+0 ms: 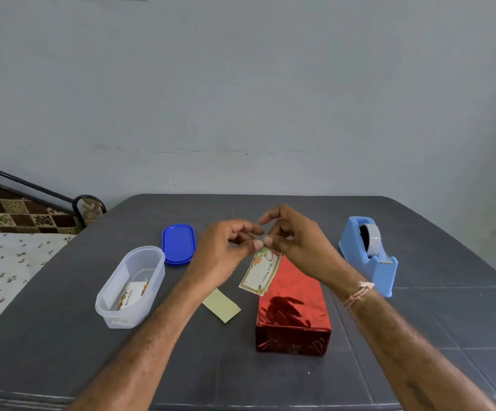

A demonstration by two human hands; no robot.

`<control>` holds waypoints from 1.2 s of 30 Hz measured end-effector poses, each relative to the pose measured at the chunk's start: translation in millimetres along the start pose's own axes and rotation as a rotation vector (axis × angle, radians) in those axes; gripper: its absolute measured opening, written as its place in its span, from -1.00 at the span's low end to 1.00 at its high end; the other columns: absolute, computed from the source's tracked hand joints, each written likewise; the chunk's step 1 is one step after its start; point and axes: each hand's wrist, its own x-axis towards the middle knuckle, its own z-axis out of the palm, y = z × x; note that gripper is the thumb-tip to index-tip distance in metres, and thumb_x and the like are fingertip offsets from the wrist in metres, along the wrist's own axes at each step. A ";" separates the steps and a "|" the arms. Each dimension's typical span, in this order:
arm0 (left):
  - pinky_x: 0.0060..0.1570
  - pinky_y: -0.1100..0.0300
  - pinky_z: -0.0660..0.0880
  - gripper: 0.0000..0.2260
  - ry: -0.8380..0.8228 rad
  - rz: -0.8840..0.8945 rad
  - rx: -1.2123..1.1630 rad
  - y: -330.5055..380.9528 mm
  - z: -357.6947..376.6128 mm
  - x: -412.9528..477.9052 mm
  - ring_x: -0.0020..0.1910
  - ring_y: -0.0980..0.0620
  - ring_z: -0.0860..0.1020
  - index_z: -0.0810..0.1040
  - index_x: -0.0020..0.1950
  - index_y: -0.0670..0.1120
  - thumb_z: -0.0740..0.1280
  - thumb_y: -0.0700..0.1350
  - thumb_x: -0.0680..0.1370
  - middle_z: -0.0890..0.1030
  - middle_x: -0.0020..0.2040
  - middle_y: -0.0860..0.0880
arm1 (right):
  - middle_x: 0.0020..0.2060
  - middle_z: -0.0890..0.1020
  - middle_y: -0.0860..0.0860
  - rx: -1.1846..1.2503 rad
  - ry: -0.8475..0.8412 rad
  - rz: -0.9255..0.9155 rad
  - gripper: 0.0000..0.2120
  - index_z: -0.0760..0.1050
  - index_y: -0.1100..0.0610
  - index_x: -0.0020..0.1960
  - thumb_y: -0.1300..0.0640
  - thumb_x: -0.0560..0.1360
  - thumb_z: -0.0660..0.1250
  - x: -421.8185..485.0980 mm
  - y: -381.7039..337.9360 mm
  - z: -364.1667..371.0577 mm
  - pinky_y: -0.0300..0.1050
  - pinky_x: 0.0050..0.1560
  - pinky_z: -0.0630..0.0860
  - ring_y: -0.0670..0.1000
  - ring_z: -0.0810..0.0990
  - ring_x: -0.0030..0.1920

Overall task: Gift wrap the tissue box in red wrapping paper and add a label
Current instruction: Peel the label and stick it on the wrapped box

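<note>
Pinching the label (260, 272) by its top edge, left hand (226, 250) and right hand (294, 244) hold it over the red-wrapped box (292, 310), mid-table (418, 366), nearer the front edge. Best lowered square, then pressed flat from one end.

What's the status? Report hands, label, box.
Left hand and right hand pinch label above wrapped box. Label not yet stuck. Yellowish slip lies beside box, apart.

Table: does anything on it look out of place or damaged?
Nothing damaged. A loose yellowish paper strip lies askew beside the red wrapped box, and the clear container stands open, its blue lid lying apart behind it.
</note>
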 end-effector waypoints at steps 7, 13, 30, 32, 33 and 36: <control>-0.21 0.42 0.51 -0.95 0.110 -0.041 0.054 -1.1 11.4 3.6 -0.19 0.16 0.66 0.75 -0.08 -0.04 0.48 -0.15 0.56 0.73 -0.23 0.08 | 0.12 0.61 -0.13 0.059 0.262 0.121 -0.65 0.52 -0.06 0.24 0.16 0.51 0.50 -12.6 10.2 0.4 -0.18 0.02 0.59 -0.15 0.61 0.07; -0.36 0.51 0.42 -0.94 0.355 -0.326 -0.468 1.8 35.1 8.7 -0.19 0.21 0.59 0.70 0.01 -0.07 0.43 -0.18 0.60 0.72 -0.15 0.06 | 0.16 0.67 0.12 0.727 0.435 0.568 -0.63 0.57 0.16 0.23 0.06 0.49 0.52 -49.4 19.1 24.7 -0.04 0.10 0.65 0.02 0.67 0.07; 0.14 -0.17 0.59 -0.81 0.303 -0.532 -0.303 -44.6 81.7 17.2 -0.11 -0.01 0.72 0.74 -0.24 0.11 0.52 0.18 0.28 0.74 -0.27 0.11 | -0.23 0.71 0.00 0.174 0.655 0.606 -0.75 0.52 0.01 0.00 0.16 0.45 0.56 -36.4 61.6 6.8 -0.08 -0.10 0.63 -0.02 0.70 -0.18; 0.14 -0.24 0.57 -0.74 0.309 -0.578 -0.244 -60.2 87.5 23.2 -0.09 -0.01 0.71 0.73 -0.24 0.20 0.45 0.28 0.18 0.72 -0.30 0.15 | -0.26 0.68 -0.05 0.048 0.624 0.586 -0.77 0.51 -0.01 -0.04 0.17 0.46 0.54 -35.1 65.0 7.8 -0.11 -0.12 0.59 -0.06 0.66 -0.20; 0.13 -0.22 0.58 -0.75 0.313 -0.604 -0.206 -62.5 89.3 24.7 -0.07 -0.01 0.70 0.71 -0.24 0.24 0.43 0.30 0.18 0.71 -0.31 0.18 | -0.28 0.67 -0.06 -0.008 0.608 0.576 -0.79 0.51 -0.01 -0.06 0.18 0.46 0.53 -34.4 66.8 8.6 -0.09 -0.13 0.59 -0.07 0.65 -0.22; 0.13 -0.15 0.56 -0.80 0.331 -0.635 -0.117 -60.5 90.2 24.8 -0.01 0.00 0.66 0.67 -0.25 0.35 0.39 0.33 0.19 0.68 -0.33 0.23 | -0.33 0.64 -0.09 -0.110 0.563 0.560 -0.84 0.55 -0.03 -0.12 0.19 0.46 0.49 -32.9 70.8 10.5 -0.01 -0.15 0.63 -0.09 0.63 -0.26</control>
